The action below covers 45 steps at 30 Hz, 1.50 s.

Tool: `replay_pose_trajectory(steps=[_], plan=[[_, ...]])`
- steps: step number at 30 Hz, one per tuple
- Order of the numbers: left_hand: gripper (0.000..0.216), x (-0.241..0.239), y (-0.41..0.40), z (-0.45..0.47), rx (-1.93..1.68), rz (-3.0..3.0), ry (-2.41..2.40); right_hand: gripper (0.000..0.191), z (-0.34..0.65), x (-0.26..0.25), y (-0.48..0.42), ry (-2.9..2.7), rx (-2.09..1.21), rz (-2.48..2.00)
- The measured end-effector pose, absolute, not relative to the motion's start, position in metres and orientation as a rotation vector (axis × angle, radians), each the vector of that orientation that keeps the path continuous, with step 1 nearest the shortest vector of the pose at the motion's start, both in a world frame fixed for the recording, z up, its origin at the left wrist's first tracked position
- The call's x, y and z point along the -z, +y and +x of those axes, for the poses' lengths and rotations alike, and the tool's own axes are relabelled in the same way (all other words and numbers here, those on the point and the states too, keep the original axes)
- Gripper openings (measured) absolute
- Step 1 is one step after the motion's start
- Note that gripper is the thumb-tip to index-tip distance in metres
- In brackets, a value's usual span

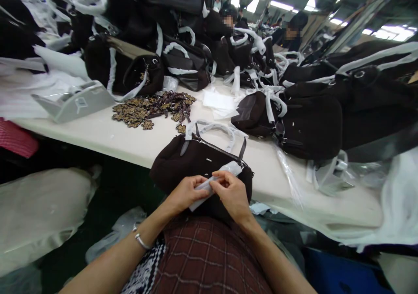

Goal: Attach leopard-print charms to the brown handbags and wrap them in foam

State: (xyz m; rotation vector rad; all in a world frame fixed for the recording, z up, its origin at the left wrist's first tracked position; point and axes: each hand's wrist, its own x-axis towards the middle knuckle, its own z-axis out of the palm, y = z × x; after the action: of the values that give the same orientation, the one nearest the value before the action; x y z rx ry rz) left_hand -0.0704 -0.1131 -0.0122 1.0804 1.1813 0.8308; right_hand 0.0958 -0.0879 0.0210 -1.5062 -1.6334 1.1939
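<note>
Counter (98,133): pale, runs across the view, loaded with dark bags along the back.
Right-hand bags (375,107): dark heap, several handles in white wrapping.
Front bag (176,159): dark, at the near edge of the counter, close against the wearer's checked garment (209,259); wrapped handles (230,139) stand up behind its zip.
Tray (81,102): grey-white, angular, on the counter at left.
Charms (137,111): tan and dark, flower-shaped, loose pile beside the tray, behind and left of the front bag.
Paper (218,102): white sheets, flat, right of the charms.
Wrap (206,185): white strip, slants across the front bag's face, upper end near its right side; contents, if any, cannot be told.
Left hand (186,193): grip pinched on the wrap's lower part, thumb against fingers.
Right hand (233,194): grip also closed on the wrap, thumb and fingers together, just above the left.
Bangle (143,242): silvery, on left wrist.
</note>
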Motion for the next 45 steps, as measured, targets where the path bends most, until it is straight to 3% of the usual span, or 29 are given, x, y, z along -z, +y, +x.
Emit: replay_pose_trajectory(steps=[6,9,14,18,24,27,33,40,42,45], plan=[[0.026,-0.005,-0.115,-0.069,-0.841,1.254,1.297,0.029,0.097,-0.018,-0.082,-1.641,-1.135,-1.621],[0.027,0.003,-0.114,-0.068,-0.844,1.212,1.259,0.027,0.095,-0.021,-0.084,-1.770,-0.937,-1.683],[0.029,0.026,-0.114,-0.063,-0.911,1.018,1.137,0.039,0.090,-0.025,-0.086,-2.037,-0.563,-1.863],[0.036,0.029,-0.115,-0.061,-0.968,0.812,1.054,0.056,0.093,-0.020,-0.090,-2.073,-0.375,-1.850],[0.048,0.023,-0.115,-0.068,-0.979,0.640,0.969,0.088,0.132,0.000,-0.115,-1.830,-0.548,-1.787],[0.052,0.024,-0.116,-0.070,-0.945,0.609,0.953,0.080,0.148,0.003,-0.128,-1.510,-0.789,-1.758],[0.053,0.021,-0.119,-0.062,-0.942,0.693,0.929,0.058,0.127,-0.003,-0.116,-1.141,-1.613,-1.530],[0.077,0.018,-0.127,-0.056,-1.023,0.979,1.218,0.037,0.110,0.011,-0.106,-1.050,-1.536,-1.443],[0.070,0.013,-0.130,-0.055,-1.081,1.199,1.322,0.035,0.112,0.014,-0.107,-1.039,-1.544,-1.421],[0.043,0.009,-0.132,-0.054,-1.089,1.363,1.385,0.033,0.114,0.017,-0.107,-1.055,-1.528,-1.397]])
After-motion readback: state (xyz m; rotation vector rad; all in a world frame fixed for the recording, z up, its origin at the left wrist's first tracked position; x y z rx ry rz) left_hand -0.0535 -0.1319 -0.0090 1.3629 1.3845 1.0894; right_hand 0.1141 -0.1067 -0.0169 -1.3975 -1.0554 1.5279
